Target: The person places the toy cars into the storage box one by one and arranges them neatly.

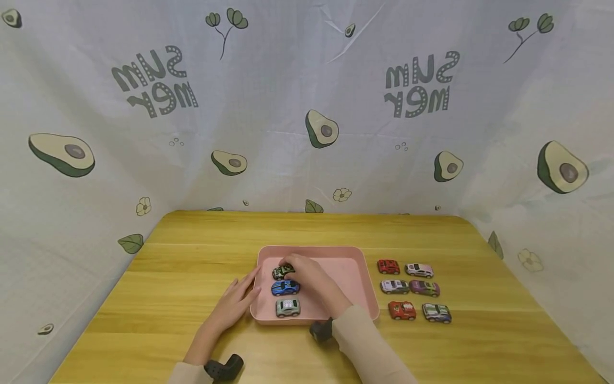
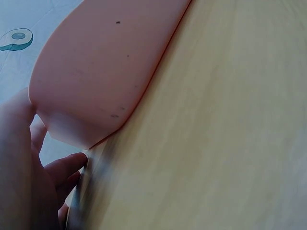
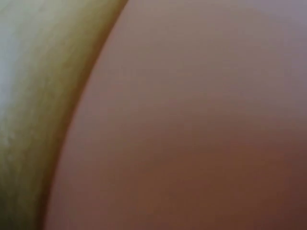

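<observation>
A pink tray (image 1: 345,285) lies on the table. Inside, along its left part, are a black-and-green toy car (image 1: 281,272), a blue toy car (image 1: 285,288) and a pale grey-green toy car (image 1: 288,308). My right hand (image 1: 312,274) reaches over the near rim and pinches the black-and-green car between thumb and fingers; the car's right end is hidden. With fairly straight fingers, my left hand (image 1: 235,301) touches the tray's left rim. In the left wrist view, that hand (image 2: 41,177) is at a corner of the tray (image 2: 105,62). Only blurred pink tray (image 3: 192,96) fills most of the right wrist view.
Right of the tray, toy cars stand in two columns: a red car (image 1: 388,266), a pink-white car (image 1: 419,270), a white car (image 1: 395,287), a purple-green car (image 1: 424,288), another red car (image 1: 402,310) and a white-green car (image 1: 437,313). A patterned curtain (image 1: 278,106) hangs behind the wooden table (image 1: 192,277).
</observation>
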{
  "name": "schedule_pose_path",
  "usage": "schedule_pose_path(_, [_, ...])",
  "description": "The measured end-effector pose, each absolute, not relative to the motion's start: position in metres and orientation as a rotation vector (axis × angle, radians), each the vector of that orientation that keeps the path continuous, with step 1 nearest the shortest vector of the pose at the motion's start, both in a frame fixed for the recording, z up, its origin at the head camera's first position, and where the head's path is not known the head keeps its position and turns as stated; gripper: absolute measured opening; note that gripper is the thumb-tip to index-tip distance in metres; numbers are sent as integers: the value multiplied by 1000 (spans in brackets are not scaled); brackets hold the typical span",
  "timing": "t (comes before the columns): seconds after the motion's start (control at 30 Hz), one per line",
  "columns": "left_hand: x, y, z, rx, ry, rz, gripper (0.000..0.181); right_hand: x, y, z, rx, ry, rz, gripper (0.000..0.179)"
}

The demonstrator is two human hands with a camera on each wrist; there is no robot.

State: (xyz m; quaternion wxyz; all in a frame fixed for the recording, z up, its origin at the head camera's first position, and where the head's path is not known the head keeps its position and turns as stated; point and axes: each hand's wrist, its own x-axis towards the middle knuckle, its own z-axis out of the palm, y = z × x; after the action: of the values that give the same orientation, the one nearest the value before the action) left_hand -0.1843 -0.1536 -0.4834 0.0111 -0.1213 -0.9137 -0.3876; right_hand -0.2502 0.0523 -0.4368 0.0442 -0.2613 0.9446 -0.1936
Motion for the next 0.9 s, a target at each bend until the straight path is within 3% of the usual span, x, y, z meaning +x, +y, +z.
schedule_pose_path(0.47, [-184, -154, -482, -396, -2851, -1198, 52, -249, 58, -430, -760, 2950, -573, 37])
schedule_pose_path(0.9, [-184, -154, -484, -408, -2845, -1180, 52, -227, 66, -414, -859, 3146, -513, 55])
